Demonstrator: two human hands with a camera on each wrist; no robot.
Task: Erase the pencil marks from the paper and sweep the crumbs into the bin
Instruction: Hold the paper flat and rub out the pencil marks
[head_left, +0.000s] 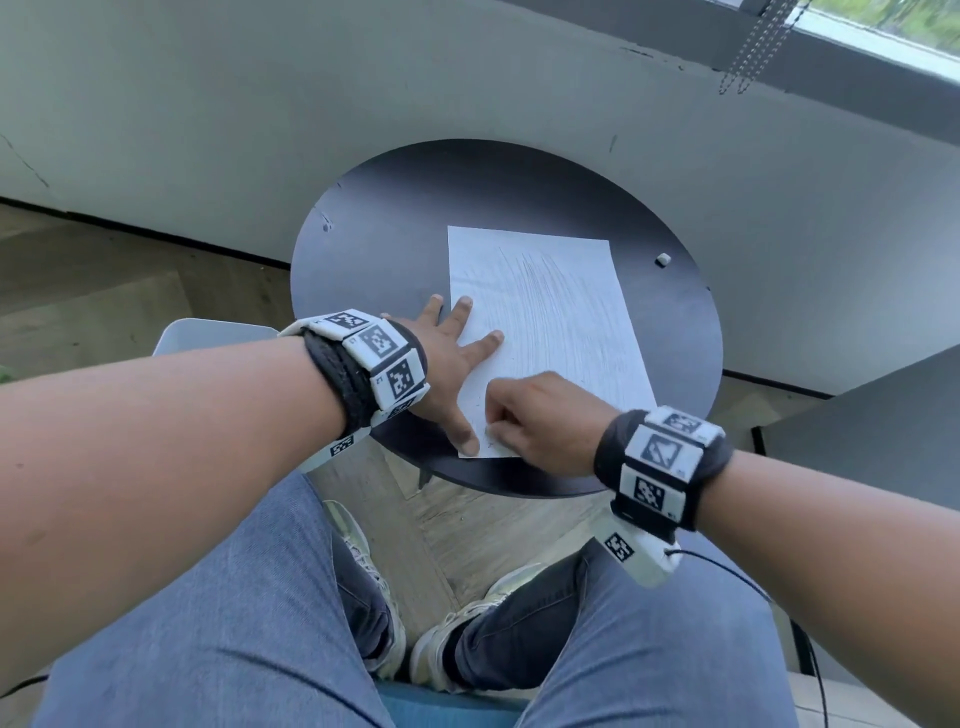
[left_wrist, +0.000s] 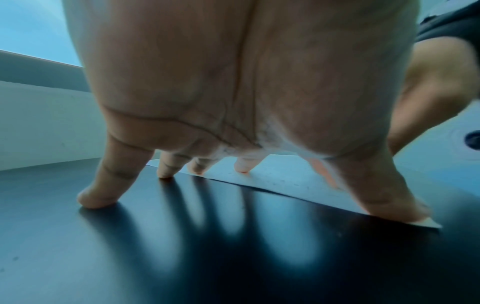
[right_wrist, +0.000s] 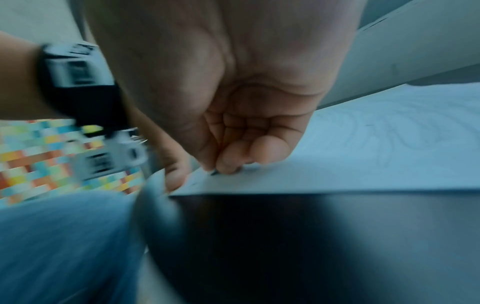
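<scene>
A white paper (head_left: 545, 322) with grey pencil strokes lies on a round black table (head_left: 389, 249). My left hand (head_left: 452, 353) is spread flat, its fingers (left_wrist: 244, 166) pressing the paper's left edge (left_wrist: 272, 176) and its thumb on the near corner. My right hand (head_left: 540, 421) has curled fingers at that near-left corner. Its fingertips (right_wrist: 228, 162) pinch a small dark-tipped thing (right_wrist: 214, 172), seemingly an eraser, against the paper (right_wrist: 363, 148). Fine dark crumbs (left_wrist: 285, 182) dot the sheet near the hands. A white bin (head_left: 208, 335) stands left of the table, below its edge.
A small white block (head_left: 663, 259) lies on the table right of the paper. A grey wall rises close behind the table, with blind chains (head_left: 753, 47) hanging at the upper right. My knees in jeans (head_left: 234, 597) sit under the near edge.
</scene>
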